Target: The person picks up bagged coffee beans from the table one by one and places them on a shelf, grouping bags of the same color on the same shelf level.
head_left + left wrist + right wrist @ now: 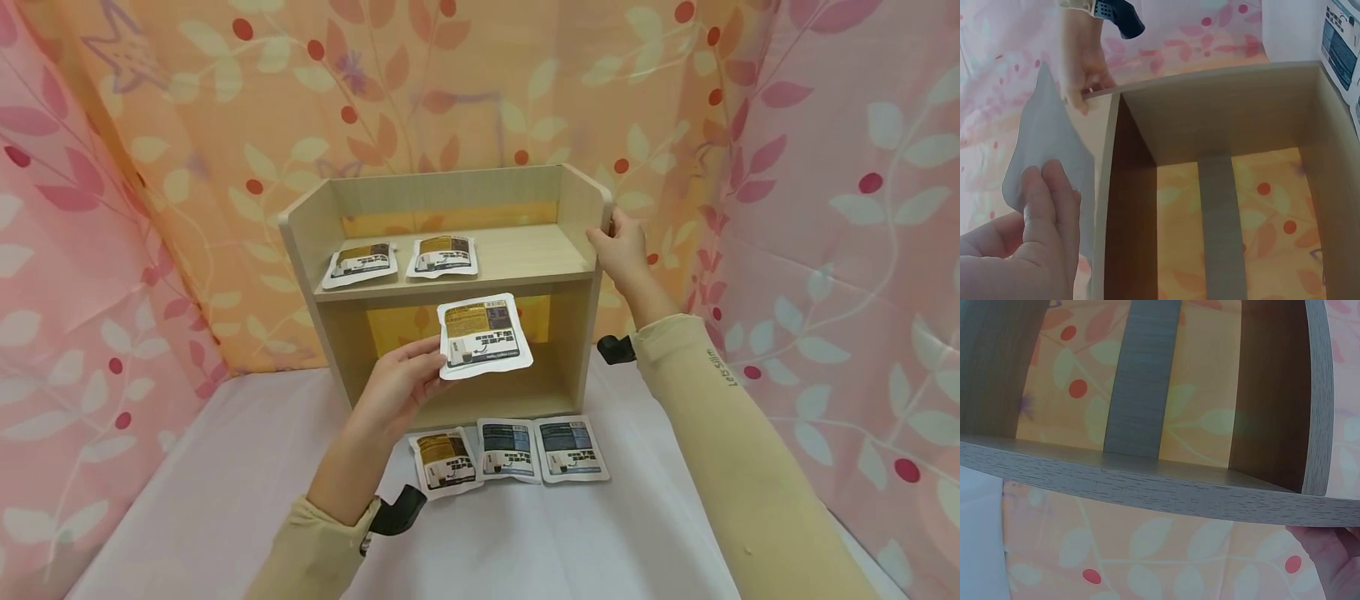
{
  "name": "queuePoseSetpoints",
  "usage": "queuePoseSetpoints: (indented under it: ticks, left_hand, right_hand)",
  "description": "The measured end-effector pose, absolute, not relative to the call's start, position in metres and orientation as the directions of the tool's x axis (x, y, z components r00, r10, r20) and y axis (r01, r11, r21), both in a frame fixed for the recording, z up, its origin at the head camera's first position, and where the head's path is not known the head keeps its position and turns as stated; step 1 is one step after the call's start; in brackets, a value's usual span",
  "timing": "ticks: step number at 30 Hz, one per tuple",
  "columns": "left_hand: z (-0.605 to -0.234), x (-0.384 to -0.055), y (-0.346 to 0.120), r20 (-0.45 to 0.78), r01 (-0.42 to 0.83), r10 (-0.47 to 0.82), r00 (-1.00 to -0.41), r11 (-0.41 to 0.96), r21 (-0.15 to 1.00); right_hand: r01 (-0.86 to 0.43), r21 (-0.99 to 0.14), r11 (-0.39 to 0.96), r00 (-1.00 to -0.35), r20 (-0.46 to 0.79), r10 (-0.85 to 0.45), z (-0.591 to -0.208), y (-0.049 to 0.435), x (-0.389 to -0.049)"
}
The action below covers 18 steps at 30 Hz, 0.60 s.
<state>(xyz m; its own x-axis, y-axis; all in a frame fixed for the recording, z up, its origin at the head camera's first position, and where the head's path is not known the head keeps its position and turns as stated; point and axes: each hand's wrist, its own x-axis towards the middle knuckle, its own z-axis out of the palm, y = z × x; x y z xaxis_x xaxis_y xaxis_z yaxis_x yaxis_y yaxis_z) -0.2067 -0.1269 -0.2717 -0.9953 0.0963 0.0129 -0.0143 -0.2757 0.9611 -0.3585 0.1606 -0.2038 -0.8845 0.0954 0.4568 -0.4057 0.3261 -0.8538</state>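
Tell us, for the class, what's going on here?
A person's left hand holds a brown-labelled packet in front of a wooden shelf unit, while the right hand grips the unit's side. On the upper shelf, towards the left in the head view, are two more packets, an end one and its neighbour. On the white tabletop in front are another brown-labelled one and two blue-labelled packets.
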Motion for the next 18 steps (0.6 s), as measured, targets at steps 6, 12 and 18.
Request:
queuePoseSetpoints:
  ticks: [6,12,18]
  left_hand:
    - [-0.264,-0.215,-0.116,0.032,-0.004,0.113,-0.993,-0.306,0.952]
    - [-0.256,-0.223,-0.105,0.032,-0.002,0.094,-0.995,-0.34,0.941]
    - [-0.25,-0.23,-0.094,0.032,0.008,0.058,-0.998,-0.375,0.927]
  right_hand:
    - [-0.415,-0.843,0.341,-0.874,0.473,0.107,-0.205,0.161,-0.361]
    - [-0.417,-0.839,0.349,-0.873,0.477,0.103,-0.205,0.161,-0.361]
    - [-0.425,-0.837,0.344,-0.87,0.483,0.098,-0.206,0.161,-0.36]
